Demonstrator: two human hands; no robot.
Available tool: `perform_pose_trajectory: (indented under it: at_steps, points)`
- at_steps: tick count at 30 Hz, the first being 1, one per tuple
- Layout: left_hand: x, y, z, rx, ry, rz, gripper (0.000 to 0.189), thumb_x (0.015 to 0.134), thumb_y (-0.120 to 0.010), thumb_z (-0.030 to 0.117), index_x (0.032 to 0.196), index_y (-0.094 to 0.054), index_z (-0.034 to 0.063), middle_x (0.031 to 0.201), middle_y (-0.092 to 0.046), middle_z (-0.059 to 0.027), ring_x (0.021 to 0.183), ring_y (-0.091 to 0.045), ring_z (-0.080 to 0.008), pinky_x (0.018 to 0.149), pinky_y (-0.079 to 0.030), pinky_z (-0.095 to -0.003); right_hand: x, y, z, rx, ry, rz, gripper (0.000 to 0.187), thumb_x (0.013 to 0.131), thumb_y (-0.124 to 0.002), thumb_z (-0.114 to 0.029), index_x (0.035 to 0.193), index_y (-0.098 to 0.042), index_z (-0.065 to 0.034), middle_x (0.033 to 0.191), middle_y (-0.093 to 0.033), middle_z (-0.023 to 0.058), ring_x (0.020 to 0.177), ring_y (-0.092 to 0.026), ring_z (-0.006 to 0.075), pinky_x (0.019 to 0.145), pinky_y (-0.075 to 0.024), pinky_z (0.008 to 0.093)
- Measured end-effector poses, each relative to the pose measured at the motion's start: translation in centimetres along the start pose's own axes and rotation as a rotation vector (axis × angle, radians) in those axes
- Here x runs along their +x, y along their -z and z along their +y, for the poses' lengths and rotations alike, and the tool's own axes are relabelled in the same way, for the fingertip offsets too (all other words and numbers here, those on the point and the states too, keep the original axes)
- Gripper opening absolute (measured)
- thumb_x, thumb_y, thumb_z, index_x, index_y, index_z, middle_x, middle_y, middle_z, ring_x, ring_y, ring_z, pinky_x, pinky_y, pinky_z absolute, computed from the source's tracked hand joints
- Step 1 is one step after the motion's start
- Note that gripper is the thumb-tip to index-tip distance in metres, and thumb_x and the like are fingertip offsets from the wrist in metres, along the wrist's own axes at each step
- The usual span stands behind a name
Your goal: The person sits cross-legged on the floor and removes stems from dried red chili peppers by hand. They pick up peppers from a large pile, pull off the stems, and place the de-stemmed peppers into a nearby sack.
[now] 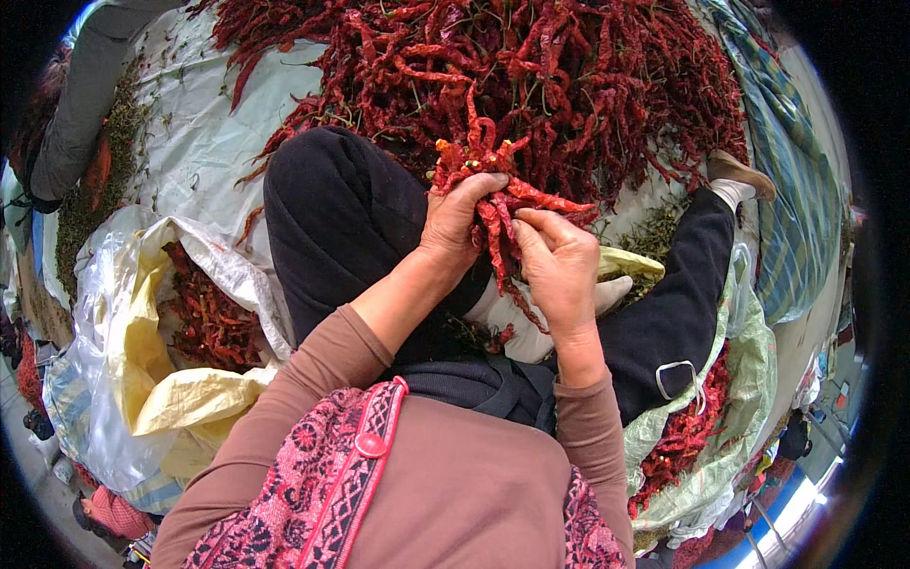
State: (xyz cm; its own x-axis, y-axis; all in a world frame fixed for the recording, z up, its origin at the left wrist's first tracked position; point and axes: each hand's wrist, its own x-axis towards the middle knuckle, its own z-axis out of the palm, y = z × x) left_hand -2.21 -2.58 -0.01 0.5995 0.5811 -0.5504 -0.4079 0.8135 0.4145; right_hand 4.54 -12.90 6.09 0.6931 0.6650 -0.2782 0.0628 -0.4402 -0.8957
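My left hand (pixel 455 220) is closed around a bunch of dried red chili peppers (pixel 490 160), several pale stem ends showing above the thumb. Close on its right, my right hand (pixel 561 263) has thumb and forefinger pinched at a chili of the same bunch; whether a stem is between the fingertips cannot be seen. Long wrinkled chilies hang down between the two hands, over my lap. Beyond them a large heap of dried red chili peppers (pixel 569 78) spreads over a pale plastic sheet (pixel 206 135).
On the left stands an open woven sack (pixel 192 405) with dark red chilies inside. A pale green woven sack (pixel 753 398) on the right also holds chilies. Loose stems (pixel 654 235) lie near my outstretched leg. A blue striped sheet (pixel 796 192) edges the heap. Another person's leg (pixel 78 107) is at upper left.
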Motion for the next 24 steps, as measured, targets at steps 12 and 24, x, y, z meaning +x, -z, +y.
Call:
perform_pose_trajectory:
  at_steps: [12, 24]
  points:
    - [0.5, 0.3, 0.3, -0.061, 0.139, 0.049, 0.017, 0.075, -0.067, 0.0, 0.092, -0.064, 0.0018, 0.084, -0.068, -0.0065, 0.074, -0.066, -0.0178, 0.072, -0.055, -0.0318, -0.9, 2.8, 2.3, 1.077, -0.281, -0.195, 0.014, 0.097, -0.053, -0.013, 0.092, -0.06, -0.0023, 0.06, -0.045, -0.0016, 0.038, -0.036, 0.0059, 0.048, -0.0446, 0.0275]
    - [-0.4, -0.5, 0.8, 0.305, 0.038, -0.221, 0.028, 0.068, -0.068, -0.007, 0.095, -0.065, 0.0015, 0.088, -0.068, -0.0036, 0.078, -0.066, -0.0154, 0.074, -0.053, -0.0299, -0.5, 8.8, -1.5, 0.563, -0.194, 0.042, 0.015, 0.099, -0.05, -0.015, 0.091, -0.054, -0.003, 0.069, -0.06, 0.0087, 0.04, -0.048, 0.0112, 0.037, -0.0418, 0.0239]
